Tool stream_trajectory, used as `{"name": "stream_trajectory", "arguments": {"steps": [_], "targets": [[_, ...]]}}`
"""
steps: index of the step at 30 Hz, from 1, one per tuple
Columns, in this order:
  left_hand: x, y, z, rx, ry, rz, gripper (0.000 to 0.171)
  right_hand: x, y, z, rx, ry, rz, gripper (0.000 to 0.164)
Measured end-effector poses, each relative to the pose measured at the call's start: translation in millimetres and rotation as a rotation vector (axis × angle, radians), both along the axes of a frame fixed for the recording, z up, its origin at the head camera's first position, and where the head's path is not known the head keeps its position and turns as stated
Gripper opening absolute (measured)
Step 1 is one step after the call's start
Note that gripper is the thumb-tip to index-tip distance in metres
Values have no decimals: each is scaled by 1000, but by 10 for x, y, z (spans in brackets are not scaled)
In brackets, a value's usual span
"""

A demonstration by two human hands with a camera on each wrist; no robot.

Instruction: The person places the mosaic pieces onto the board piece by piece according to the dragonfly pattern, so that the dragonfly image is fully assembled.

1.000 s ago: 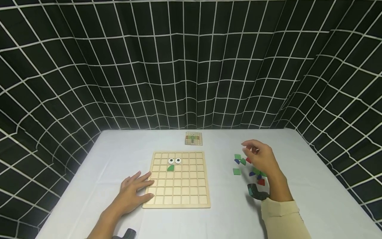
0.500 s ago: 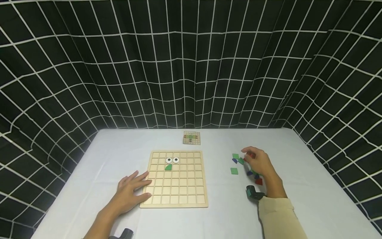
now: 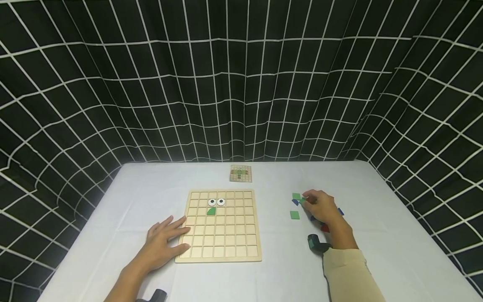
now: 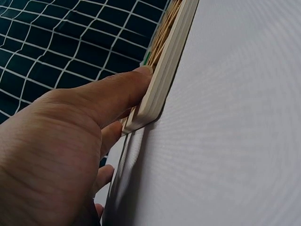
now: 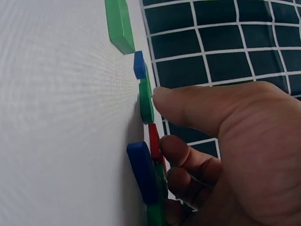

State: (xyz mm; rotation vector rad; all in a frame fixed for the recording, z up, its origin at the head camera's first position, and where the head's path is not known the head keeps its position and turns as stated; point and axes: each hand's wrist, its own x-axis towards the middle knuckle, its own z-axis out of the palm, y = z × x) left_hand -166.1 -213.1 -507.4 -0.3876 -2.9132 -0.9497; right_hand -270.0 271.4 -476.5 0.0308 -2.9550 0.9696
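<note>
A wooden grid board (image 3: 219, 261) lies on the white table; two eye discs (image 3: 216, 202) and a green quarter-round tile (image 3: 211, 211) sit in its upper cells. My left hand (image 3: 162, 245) rests at the board's left edge, fingers spread, the thumb on the rim in the left wrist view. My right hand (image 3: 321, 207) is over the loose tiles, thumb and index finger at a green rounded tile (image 5: 146, 101) that lies on the table. Contact between thumb and tile is not certain. A red tile (image 5: 154, 141) and a blue tile (image 5: 142, 172) lie beneath the other fingers.
A small pattern card (image 3: 240, 173) lies behind the board. Left of the right hand are two green square tiles (image 3: 294, 215) and a blue half-round tile (image 3: 295, 202). More tiles are partly covered by the hand. A black grid-lined curtain (image 3: 241, 84) encloses the table.
My right hand has moved down and towards the green rounded tile at the left of the loose tiles. My left hand stays at the board's edge. The head view has shifted slightly.
</note>
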Motion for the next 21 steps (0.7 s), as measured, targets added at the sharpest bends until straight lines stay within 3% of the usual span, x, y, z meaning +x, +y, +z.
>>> {"name": "stream_trajectory", "arguments": {"steps": [11, 21], "targets": [[9, 4, 32, 3, 5, -9, 49, -16, -8, -9, 56, -13, 65, 34], [14, 2, 34, 12, 9, -16, 49, 3, -37, -15, 54, -28, 56, 32]]}}
